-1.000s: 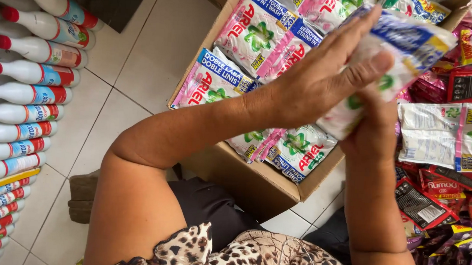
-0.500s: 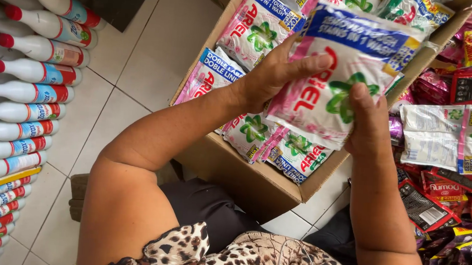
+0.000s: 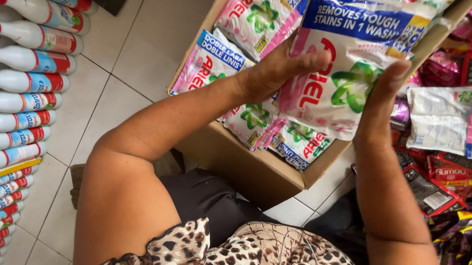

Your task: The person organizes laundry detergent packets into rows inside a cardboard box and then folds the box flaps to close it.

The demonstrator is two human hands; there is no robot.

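I hold a pink, white and blue detergent sachet pack (image 3: 342, 73) up between both hands, over an open cardboard box (image 3: 255, 169). My left hand (image 3: 275, 69) grips its left side with the fingers across the front. My right hand (image 3: 379, 100) presses against its right edge, fingers pointing up. Several more sachets (image 3: 259, 117) of the same kind lie in the box below.
White bottles with red caps (image 3: 20, 81) lie in rows on the left. Red, dark and purple sachets (image 3: 451, 178) hang or lie at the right, with white ones (image 3: 455, 121) above them. Pale floor tiles (image 3: 114, 76) show between the bottles and the box.
The sachet pack has come down and toward me from above the box, and now faces the camera. My left hand shifted from covering its front to gripping its left side.
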